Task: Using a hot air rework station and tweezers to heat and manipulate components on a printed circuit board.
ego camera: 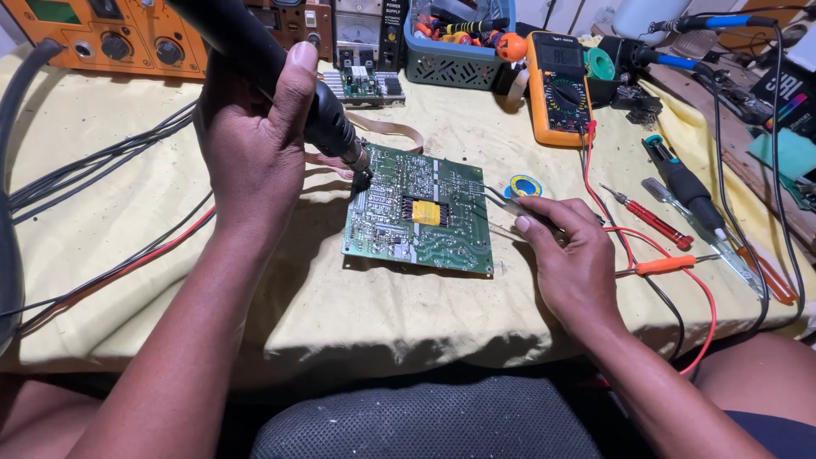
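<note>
A green circuit board [421,212] with a yellow patch in its middle lies flat on the yellow cloth. My left hand [255,144] grips a black hot-air tool [280,72], whose metal nozzle points down at the board's upper left corner. My right hand [569,255] rests on the cloth just right of the board and pinches metal tweezers [501,199], their tips reaching over the board's right edge.
An orange multimeter [558,89] with red and black leads lies behind the board. Screwdrivers [650,218] and a soldering iron [688,191] lie at the right. A grey basket [455,59], a small board [365,85] and orange equipment [110,34] stand at the back. Cables [93,170] cross the left.
</note>
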